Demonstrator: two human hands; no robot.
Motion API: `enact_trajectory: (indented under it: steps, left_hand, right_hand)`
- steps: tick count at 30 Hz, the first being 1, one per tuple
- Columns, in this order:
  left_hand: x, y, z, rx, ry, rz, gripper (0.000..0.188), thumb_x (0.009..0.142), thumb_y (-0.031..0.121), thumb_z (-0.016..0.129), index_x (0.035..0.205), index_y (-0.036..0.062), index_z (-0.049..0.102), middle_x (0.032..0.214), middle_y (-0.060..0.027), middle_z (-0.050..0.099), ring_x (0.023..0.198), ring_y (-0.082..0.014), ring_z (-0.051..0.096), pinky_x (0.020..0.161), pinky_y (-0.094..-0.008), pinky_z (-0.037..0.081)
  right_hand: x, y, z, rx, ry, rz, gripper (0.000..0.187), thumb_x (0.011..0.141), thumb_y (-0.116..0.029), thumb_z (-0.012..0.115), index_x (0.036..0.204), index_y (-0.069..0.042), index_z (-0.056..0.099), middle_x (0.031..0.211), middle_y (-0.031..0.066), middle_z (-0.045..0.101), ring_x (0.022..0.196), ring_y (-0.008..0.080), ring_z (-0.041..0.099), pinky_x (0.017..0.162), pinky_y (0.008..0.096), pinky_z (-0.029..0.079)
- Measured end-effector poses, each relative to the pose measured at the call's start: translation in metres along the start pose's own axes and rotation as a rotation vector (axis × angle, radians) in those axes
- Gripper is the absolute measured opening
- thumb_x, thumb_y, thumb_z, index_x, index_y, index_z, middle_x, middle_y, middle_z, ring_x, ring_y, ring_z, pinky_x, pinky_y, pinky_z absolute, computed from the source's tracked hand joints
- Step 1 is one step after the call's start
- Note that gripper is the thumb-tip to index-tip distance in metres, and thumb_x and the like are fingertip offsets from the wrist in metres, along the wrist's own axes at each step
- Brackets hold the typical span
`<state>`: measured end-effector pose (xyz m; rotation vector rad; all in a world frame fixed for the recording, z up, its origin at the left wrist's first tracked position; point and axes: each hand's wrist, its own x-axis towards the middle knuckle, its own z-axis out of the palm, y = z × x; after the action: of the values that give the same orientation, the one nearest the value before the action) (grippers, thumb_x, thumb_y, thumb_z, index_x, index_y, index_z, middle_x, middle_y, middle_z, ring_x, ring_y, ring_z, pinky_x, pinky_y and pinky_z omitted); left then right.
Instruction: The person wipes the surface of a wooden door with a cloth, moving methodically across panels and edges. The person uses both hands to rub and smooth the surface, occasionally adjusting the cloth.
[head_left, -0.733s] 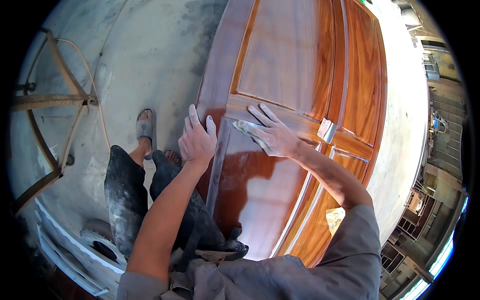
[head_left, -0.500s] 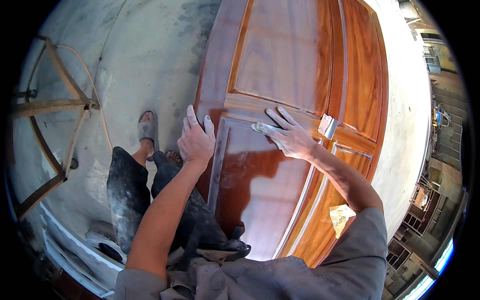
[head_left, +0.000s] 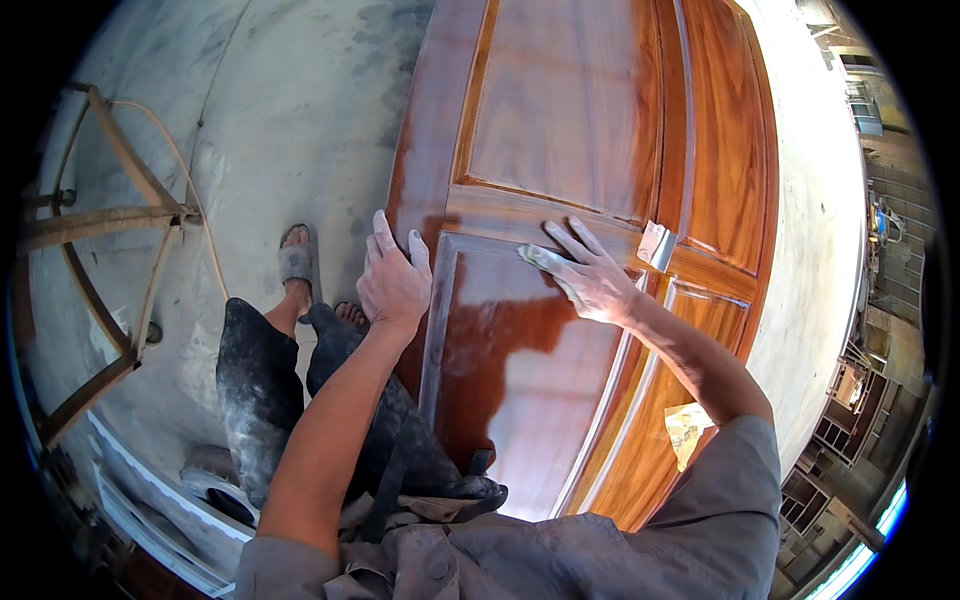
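A panelled wooden door (head_left: pixel 560 110) lies in front of me, its reddish-brown finish partly covered by a pale, dusty film. On the left edge of the door rests my left hand (head_left: pixel 395 285), empty, its dusty index finger and thumb apart. My right hand (head_left: pixel 595 275) lies nearly flat across the middle rail and the top of the lower panel, fingers whitened with dust. A small pale greenish piece (head_left: pixel 532 256), looking like folded sandpaper, shows at its fingertips; most of it is hidden under the hand. A metal lock plate (head_left: pixel 656 247) sits just right of that hand.
A crumpled yellowish sheet (head_left: pixel 687 430) lies on the door by my right elbow. To the left stands a wooden frame (head_left: pixel 110 220) with a thin cord on the concrete floor (head_left: pixel 290 120). My sandalled feet (head_left: pixel 298 262) are beside the door. Shelving and clutter (head_left: pixel 850 400) line the far right.
My right hand has slid slightly to the right and toward me over the door. The left hand stays at the door's edge.
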<state>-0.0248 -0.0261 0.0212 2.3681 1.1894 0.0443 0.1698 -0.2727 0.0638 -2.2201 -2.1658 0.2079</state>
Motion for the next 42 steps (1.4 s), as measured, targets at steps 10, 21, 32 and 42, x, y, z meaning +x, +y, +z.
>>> enact_trajectory:
  steps: [10,21,32,42]
  left_hand:
    - [0.001,-0.002,-0.001,0.008,0.003,-0.016,0.065,0.106,0.04,0.052,0.158,0.0045,0.036,0.134,-0.0238,0.062,0.116,-0.0424,0.066,0.09,-0.0537,0.057]
    - [0.002,-0.002,-0.001,0.007,-0.03,-0.039,0.064,0.106,0.039,0.052,0.157,0.004,0.036,0.133,-0.0247,0.062,0.115,-0.044,0.067,0.09,-0.0548,0.057]
    - [0.0,-0.001,0.0,-0.022,0.021,-0.004,0.063,0.105,0.038,0.053,0.156,0.0043,0.037,0.129,-0.0241,0.063,0.11,-0.0442,0.067,0.088,-0.0546,0.056]
    - [-0.001,-0.007,0.002,-0.022,0.026,0.002,0.063,0.106,0.038,0.053,0.156,0.0032,0.037,0.132,-0.0252,0.062,0.114,-0.0453,0.065,0.09,-0.0555,0.055]
  right_hand:
    - [-0.027,-0.001,0.001,0.09,-0.008,0.064,0.084,0.079,-0.005,0.078,0.157,-0.017,0.048,0.153,0.0,0.057,0.151,0.0298,0.043,0.131,0.0554,0.025]
    - [-0.032,-0.003,-0.009,0.143,-0.024,0.087,0.074,0.087,-0.01,0.078,0.155,-0.017,0.049,0.15,0.0017,0.061,0.151,0.0313,0.041,0.131,0.0592,0.023]
    - [0.009,0.054,-0.019,-0.11,-0.029,0.041,0.089,0.083,-0.015,0.081,0.161,-0.017,0.039,0.157,0.0017,0.054,0.154,0.0302,0.037,0.133,0.0546,0.022]
    - [0.064,0.045,-0.012,-0.006,-0.039,0.036,0.088,0.086,-0.018,0.079,0.163,-0.019,0.036,0.158,0.0005,0.053,0.155,0.0327,0.033,0.132,0.0542,0.022]
